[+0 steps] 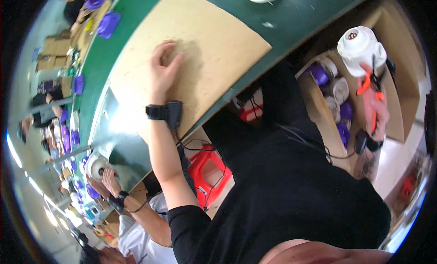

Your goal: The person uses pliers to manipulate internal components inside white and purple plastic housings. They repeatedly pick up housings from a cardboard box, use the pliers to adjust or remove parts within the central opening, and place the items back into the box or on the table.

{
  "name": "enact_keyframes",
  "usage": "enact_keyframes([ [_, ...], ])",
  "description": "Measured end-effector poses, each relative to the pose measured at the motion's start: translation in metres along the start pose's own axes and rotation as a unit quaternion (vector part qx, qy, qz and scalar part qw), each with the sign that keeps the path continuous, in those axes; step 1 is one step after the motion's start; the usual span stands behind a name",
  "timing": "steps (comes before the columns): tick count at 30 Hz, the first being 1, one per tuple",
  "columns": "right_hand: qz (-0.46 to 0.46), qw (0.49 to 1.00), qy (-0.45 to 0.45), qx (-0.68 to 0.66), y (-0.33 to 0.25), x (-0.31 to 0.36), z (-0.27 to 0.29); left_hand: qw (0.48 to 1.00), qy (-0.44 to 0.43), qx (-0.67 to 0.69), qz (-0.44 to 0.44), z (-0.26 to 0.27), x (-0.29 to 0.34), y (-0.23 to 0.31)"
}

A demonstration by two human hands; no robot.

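Half-curled fingers on left hand, loosely open, with gap between thumb and fingertips; palm turned toward person's right. Posed over brown cardboard sheet; can't tell if touching. At right hand, closed fingers around orange-handled tool, with one fingertip up by white housing. Housing just past right fingertips, well apart from left ones; tilted, with round opening and copper-coloured bits inside. Overlapped by tool's black head in view; can't tell exactly how held.

Left wrist in black band with box; forearm straight out from bent elbow, short black sleeve above. Right arm out to the side, over open carton, black band at wrist too. In carton, below housing: white round parts and purple round parts.

Under sheet, green table. Below table edge, red stool. At lower left, co-worker's hands on another white part.
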State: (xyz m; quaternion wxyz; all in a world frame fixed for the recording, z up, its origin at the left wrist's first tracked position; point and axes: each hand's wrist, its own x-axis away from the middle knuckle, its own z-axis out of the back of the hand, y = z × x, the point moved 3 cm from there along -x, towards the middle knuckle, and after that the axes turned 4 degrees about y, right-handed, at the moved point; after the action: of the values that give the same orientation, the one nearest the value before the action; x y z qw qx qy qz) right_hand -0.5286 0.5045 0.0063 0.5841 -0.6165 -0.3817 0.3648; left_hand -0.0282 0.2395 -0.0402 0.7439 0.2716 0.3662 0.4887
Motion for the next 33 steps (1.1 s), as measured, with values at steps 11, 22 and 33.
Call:
enact_keyframes([
  [11,-0.078,0.802,-0.562,-0.189,-0.018,-0.086,-0.273,0.766,-0.170,0.603,0.146,-0.006,0.011,-0.019],
  [22,-0.068,0.779,-0.623,0.024,0.010,-0.155,-0.438,0.806,0.337,0.460,0.157,0.072,0.004,-0.027],
  [33,-0.122,0.746,-0.654,0.024,0.040,-0.160,-0.429,0.836,0.385,0.306,0.244,0.070,0.000,-0.027],
])
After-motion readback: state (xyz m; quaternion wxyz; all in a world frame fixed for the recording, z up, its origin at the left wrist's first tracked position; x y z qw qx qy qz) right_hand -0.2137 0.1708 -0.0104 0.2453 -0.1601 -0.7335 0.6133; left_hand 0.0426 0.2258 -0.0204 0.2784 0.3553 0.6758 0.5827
